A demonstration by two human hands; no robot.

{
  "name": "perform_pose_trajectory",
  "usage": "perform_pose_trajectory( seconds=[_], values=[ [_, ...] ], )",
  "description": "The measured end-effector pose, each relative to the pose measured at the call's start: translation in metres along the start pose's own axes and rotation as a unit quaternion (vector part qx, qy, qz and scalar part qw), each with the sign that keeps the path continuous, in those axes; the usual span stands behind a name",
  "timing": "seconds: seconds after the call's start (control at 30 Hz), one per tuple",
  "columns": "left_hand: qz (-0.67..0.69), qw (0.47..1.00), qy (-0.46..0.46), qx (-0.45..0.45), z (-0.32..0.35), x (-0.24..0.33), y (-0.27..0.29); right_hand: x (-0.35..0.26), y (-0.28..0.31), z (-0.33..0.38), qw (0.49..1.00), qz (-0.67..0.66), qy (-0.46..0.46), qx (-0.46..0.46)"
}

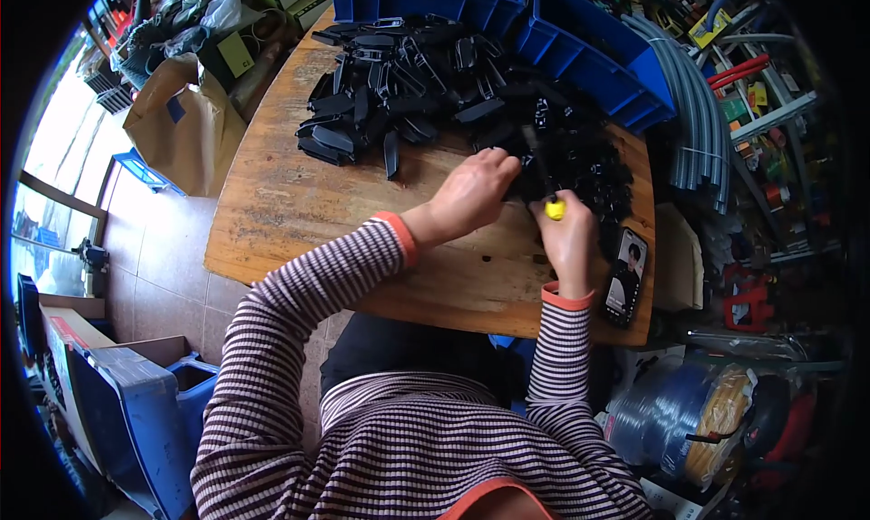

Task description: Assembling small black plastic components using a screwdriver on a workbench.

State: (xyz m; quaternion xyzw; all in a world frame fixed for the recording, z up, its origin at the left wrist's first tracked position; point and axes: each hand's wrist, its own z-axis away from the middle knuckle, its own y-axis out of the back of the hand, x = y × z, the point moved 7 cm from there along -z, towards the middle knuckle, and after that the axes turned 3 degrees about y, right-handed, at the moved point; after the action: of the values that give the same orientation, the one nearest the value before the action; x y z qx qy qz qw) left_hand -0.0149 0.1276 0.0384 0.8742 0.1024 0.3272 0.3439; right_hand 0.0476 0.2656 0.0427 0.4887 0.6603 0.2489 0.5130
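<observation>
Fingers curled, my left hand (476, 187) is over the wooden table (362, 248), at the near edge of the black parts. Whatever it pinches, if anything, is hidden. Just to its right, my right hand (568, 235) is closed round a slim dark tool with a yellow end (555, 210); the tool points away from me and its far part is blurred. Beyond my left hand lies a heap of long black plastic parts (390, 85), some with wire-like pieces. A second heap of small black pieces (598, 176) lies beyond and beside my right hand.
Blue plastic bins (594, 62) stand along the table's far side. A phone (625, 275) lies near the right edge. A paper bag (181, 126) stands left of the table, and blue crates (136, 411) sit lower left. Grey hoses (698, 121) and a wrapped coil (675, 420) are at right.
</observation>
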Motion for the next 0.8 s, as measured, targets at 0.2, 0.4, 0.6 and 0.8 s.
perform_pose_trajectory(
  seconds=[0.2,0.4,0.6,0.8],
  values=[
    [-0.176,0.976,-0.014,-0.13,-0.019,0.001,-0.032,0.01,0.023,0.012,0.955,-0.267,-0.127,0.015],
    [-0.027,0.967,-0.142,-0.212,0.02,0.009,0.025,0.002,0.032,0.018,0.961,-0.262,-0.077,0.037],
    [-0.114,0.925,-0.297,-0.209,0.079,0.035,0.038,-0.059,0.001,0.013,0.972,-0.211,0.1,-0.029],
    [-0.13,0.94,-0.28,-0.145,0.101,0.033,0.051,-0.072,-0.016,0.01,0.973,-0.173,0.14,-0.066]
  ],
)
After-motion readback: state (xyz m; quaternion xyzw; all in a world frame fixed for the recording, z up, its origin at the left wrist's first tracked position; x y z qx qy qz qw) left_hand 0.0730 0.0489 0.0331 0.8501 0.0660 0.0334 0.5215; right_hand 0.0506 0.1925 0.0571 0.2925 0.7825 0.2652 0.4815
